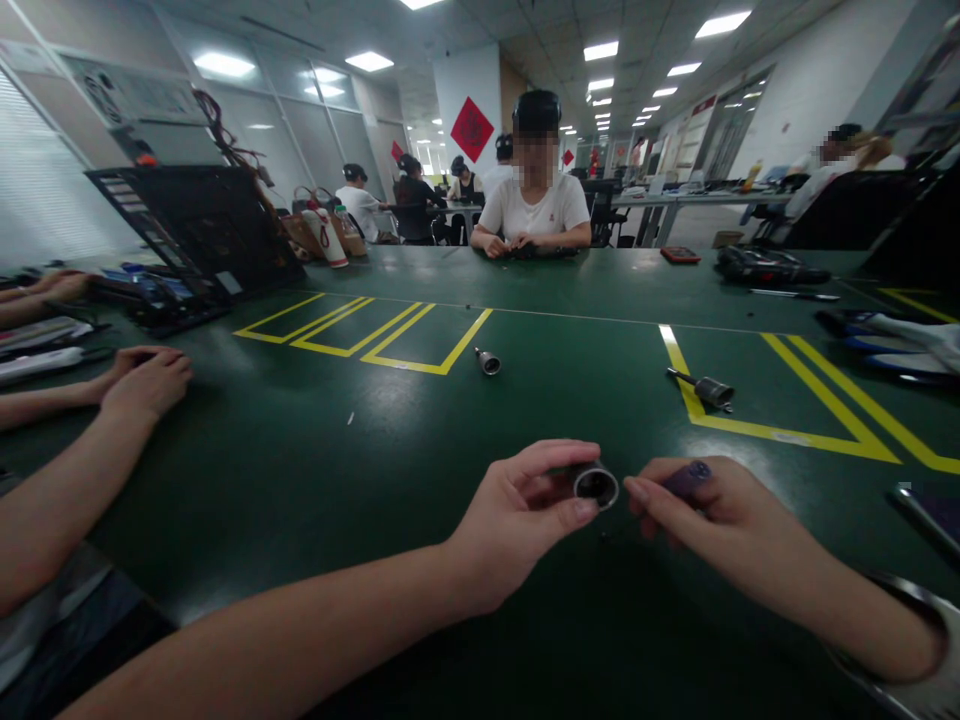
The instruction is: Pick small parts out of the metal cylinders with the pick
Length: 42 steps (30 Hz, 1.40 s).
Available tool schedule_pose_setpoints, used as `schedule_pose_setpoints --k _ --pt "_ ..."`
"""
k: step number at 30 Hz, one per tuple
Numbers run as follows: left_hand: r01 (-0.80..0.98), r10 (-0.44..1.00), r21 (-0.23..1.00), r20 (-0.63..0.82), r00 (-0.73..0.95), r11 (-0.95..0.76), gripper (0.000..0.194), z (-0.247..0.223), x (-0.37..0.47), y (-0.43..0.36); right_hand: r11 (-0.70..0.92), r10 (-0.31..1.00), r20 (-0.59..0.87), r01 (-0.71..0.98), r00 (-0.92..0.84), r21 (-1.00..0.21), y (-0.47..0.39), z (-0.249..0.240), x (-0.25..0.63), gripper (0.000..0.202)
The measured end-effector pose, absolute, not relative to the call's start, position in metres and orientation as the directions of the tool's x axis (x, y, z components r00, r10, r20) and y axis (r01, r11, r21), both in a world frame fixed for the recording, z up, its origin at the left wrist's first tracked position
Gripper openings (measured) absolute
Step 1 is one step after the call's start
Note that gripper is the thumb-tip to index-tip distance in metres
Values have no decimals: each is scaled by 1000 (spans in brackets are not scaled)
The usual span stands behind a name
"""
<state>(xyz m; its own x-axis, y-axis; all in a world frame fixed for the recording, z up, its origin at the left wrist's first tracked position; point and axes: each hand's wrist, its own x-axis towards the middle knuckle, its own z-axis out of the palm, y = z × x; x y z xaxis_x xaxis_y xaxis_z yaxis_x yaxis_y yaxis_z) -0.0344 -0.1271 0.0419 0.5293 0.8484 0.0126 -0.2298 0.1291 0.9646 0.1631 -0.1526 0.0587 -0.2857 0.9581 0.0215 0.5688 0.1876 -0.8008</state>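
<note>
My left hand (517, 515) grips a hollow metal socket-like cylinder (596, 487) between fingers and thumb, its round open end turned towards me. Just right of it, my right hand (720, 515) is closed around a short tool with a purple handle (686, 478), possibly a screwdriver; its tip is hidden by the fingers. The two hands are close but apart. Beyond them on the green table (420, 440) lies a small metal socket-like part (489, 362) with a thin stem. A similar part with a longer dark shaft (711, 391) rests by the yellow tape at right.
Another person's hands (150, 380) rest on the table at left. A person in white (534, 205) sits across the table. A black frame-like unit (202, 230) stands at the left, with a white cup (328, 237) behind it. A black case (769, 265) lies at the far right.
</note>
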Motion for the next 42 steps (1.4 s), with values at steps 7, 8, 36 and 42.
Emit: schedule_pose_setpoints --k 7,8,36,42 --pt "-131 889 991 92 448 -37 35 21 -25 -115 26 994 -35 516 -108 -856 -145 56 167 32" --pt "-126 885 992 75 460 -18 35 19 -22 -114 36 994 -25 522 -108 -852 -144 56 168 31" --pt "-139 819 980 -41 573 146 32 23 -14 -137 -150 956 -188 173 -227 -973 -137 60 183 29" --pt "-127 834 969 -110 541 211 36 33 -19 -133 -127 963 -167 195 -210 -973 -138 63 184 32"
